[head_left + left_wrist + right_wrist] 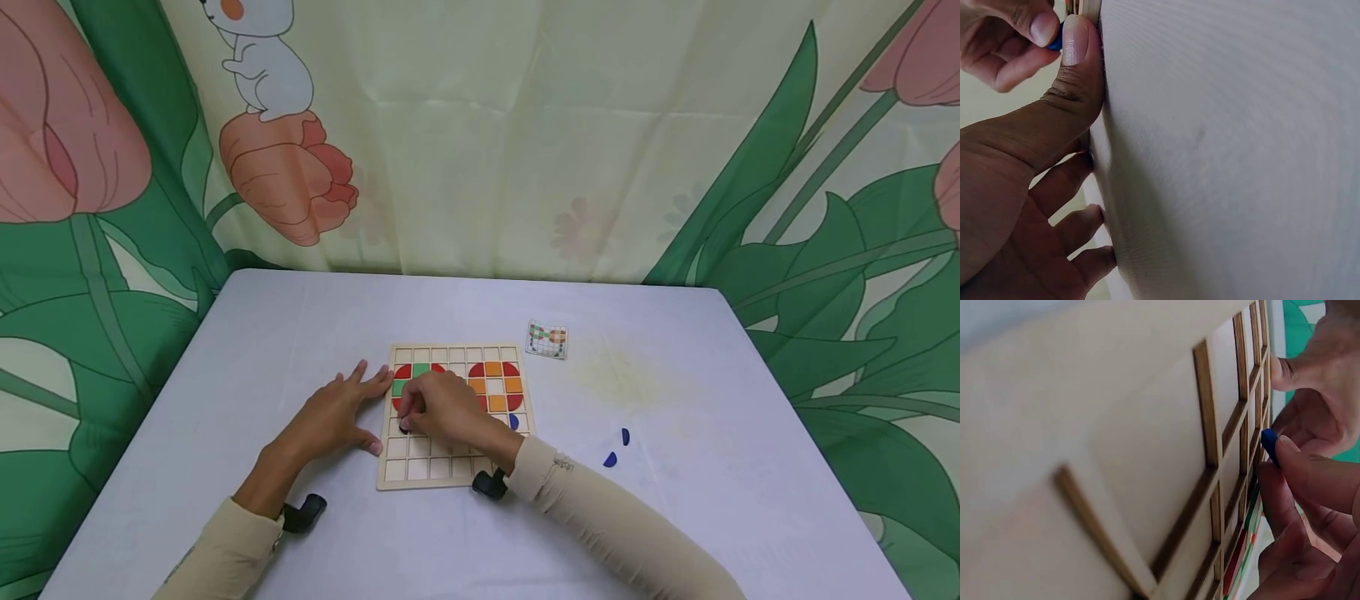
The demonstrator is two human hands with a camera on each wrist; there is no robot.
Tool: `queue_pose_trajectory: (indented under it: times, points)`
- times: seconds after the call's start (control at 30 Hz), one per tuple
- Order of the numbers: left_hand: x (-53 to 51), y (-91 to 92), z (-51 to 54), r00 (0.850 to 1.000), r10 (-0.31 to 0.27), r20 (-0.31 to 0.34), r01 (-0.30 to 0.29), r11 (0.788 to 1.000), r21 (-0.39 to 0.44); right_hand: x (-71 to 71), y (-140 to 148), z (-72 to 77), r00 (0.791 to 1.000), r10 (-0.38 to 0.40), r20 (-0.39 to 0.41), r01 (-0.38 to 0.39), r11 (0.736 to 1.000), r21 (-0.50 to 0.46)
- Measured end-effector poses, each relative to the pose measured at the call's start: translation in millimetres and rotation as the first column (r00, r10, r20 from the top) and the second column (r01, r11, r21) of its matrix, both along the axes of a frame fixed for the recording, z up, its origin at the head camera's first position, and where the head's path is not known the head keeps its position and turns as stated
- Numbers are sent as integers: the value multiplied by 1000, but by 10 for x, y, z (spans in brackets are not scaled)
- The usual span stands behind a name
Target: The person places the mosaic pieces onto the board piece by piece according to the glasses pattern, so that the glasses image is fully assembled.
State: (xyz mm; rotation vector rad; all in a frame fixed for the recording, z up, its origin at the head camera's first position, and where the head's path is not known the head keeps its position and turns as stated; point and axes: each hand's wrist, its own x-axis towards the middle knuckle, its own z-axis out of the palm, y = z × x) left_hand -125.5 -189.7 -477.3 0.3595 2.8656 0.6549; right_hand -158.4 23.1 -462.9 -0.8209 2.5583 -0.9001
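Note:
A wooden grid board (417, 471) lies on the table, with red, green and orange pieces set in its upper cells. My right hand (442, 408) is over the board's left half and pinches a blue half-round piece (1269, 445) between thumb and finger. That piece is close to the grid cells in the right wrist view. My left hand (333, 417) rests along the board's left edge, its fingers spread and its thumb (1079, 56) against the side. One blue half-round piece (513, 422) sits in a cell at the right. My right hand hides part of the left pattern.
Two more blue half-round pieces (611, 459) lie loose on the white table (675, 517) right of the board. A small pattern card (547, 340) lies beyond the board's upper right corner. A printed curtain (480, 167) hangs behind the table.

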Motion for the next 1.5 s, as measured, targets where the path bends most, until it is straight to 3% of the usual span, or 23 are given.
queue_pose_trajectory:
  times: [0.33, 0.7, 1.17, 1.5]
  points:
    - [5, -9, 8, 1000, 1, -3, -1, 1000, 11, -14, -66, 38, 999, 20, -45, -16, 995, 94]
    - [-1, 8, 4, 1000, 5, 11, -5, 1000, 15, -6, -1, 95, 999, -11, -46, 14, 997, 76]
    - [7, 49, -6, 999, 37, 12, -36, 999, -22, 106, 473, 279, 994, -105, -34, 106, 994, 21]
    - [11, 56, -11, 999, 40, -2, -40, 999, -28, 197, 955, 320, 973, -229, -27, 229, 973, -2]
